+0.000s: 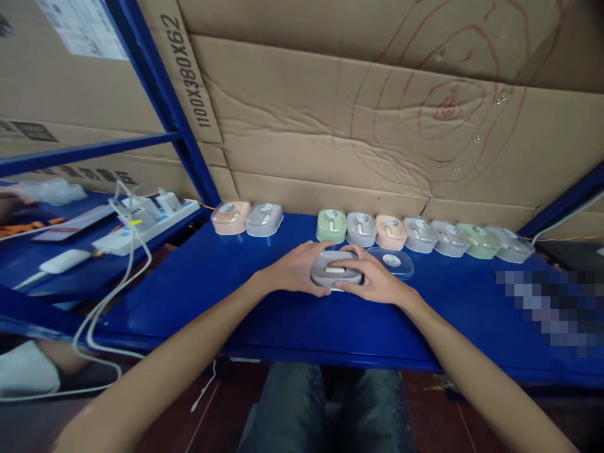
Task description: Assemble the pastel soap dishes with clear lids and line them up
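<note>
My left hand [295, 267] and right hand [372, 277] both grip a grey mouse [336, 272] on the blue shelf [212, 296]; clear lid [394, 261] lies just beside; nine cased mice [361, 229] already line the back, this one not yet placed.

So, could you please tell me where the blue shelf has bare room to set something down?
Bare blue shelf lies left of the left hand, and front right of the right hand. The back edge is crowded by the row of cases; the grey case and clear lid fill the middle.
</note>
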A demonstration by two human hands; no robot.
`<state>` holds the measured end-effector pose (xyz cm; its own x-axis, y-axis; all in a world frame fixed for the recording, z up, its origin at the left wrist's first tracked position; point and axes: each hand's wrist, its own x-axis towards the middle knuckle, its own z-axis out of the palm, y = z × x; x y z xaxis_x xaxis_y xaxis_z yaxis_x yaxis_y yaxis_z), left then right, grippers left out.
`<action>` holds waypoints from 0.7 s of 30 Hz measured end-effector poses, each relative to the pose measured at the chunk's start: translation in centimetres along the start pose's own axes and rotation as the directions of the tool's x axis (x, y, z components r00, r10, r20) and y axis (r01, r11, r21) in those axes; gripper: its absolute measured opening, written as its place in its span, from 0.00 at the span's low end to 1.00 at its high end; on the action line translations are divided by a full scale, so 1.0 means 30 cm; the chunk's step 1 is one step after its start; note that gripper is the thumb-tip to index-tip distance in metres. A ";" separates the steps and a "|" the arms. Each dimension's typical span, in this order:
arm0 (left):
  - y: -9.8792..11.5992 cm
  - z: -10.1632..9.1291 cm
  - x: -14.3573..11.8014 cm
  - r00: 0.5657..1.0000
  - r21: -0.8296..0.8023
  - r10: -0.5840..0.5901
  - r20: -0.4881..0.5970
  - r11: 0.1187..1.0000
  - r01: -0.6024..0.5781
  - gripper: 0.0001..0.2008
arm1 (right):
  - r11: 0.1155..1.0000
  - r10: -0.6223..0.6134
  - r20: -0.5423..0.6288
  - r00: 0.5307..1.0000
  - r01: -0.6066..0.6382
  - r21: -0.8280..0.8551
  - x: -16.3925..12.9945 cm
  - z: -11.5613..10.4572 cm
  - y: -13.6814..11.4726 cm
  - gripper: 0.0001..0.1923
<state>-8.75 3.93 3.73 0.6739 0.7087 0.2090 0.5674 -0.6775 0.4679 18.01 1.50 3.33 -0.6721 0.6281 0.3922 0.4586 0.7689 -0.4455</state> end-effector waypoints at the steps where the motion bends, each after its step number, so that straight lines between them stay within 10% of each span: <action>1: 0.002 -0.002 -0.001 1.000 -0.007 -0.022 0.006 1.000 0.022 0.56 | 1.000 0.016 -0.010 1.000 -0.016 0.004 0.002 -0.002 -0.004 0.22; 11: -0.007 -0.003 0.002 0.993 -0.148 -0.120 -0.019 0.982 0.116 0.70 | 0.978 0.141 -0.230 0.963 -0.100 0.182 0.013 -0.040 0.020 0.20; 21: -0.032 0.015 0.007 0.997 -0.145 -0.081 -0.009 0.986 0.079 0.69 | 0.778 0.549 -0.341 0.763 -0.317 0.543 0.018 -0.075 0.090 0.35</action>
<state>-8.94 4.65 2.92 0.6217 0.7627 0.1780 0.5440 -0.5840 0.6025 20.18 4.19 4.14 -0.0634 0.9421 0.3292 0.2541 0.3342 -0.9076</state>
